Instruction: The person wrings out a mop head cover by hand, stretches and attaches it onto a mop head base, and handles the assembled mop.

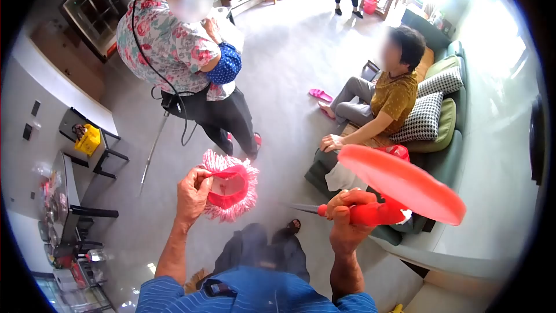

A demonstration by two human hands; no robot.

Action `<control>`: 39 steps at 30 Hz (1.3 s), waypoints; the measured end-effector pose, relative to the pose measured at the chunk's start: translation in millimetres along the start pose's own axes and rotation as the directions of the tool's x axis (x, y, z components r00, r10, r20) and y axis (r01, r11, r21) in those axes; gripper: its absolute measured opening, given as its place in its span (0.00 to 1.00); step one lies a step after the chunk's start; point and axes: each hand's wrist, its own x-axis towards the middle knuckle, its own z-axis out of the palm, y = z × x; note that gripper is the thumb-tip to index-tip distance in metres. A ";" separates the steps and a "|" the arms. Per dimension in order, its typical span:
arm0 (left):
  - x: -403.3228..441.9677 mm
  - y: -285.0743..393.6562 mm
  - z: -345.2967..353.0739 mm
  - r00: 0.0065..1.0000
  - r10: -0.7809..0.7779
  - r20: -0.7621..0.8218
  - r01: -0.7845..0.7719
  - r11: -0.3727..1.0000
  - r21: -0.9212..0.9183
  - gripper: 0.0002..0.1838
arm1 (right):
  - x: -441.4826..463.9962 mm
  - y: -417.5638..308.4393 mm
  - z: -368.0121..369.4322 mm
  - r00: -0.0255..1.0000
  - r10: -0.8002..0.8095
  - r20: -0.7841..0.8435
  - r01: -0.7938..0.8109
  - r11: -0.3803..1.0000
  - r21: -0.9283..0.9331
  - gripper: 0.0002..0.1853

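Note:
My left hand [194, 190] pinches the red rim of a pink-and-white fringed mop cover [246, 197], whose open pocket faces me. In my right hand [348, 214] is a mop, gripped around its red neck close to the head. The mop's flat red oval plate [402, 185] sits tilted above that hand, bare of any cloth. Its metal pole [301, 206] points away to the left, foreshortened. The cover and the plate are apart, with a gap of floor showing between my hands.
A person in a floral shirt [168, 52] stands ahead on the left, near a thin pole [153, 153]. Another person [394, 95] sits on the green sofa [452, 122] at the right. A table [72, 188] and chair [110, 150] line the left. Pink slippers [320, 94] lie ahead.

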 end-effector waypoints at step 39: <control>182.0 105.7 122.6 0.967 0.225 -0.123 -0.219 0.974 0.060 0.02 | 219.7 105.0 -10.6 0.939 0.162 0.303 -0.260 0.911 0.320 0.34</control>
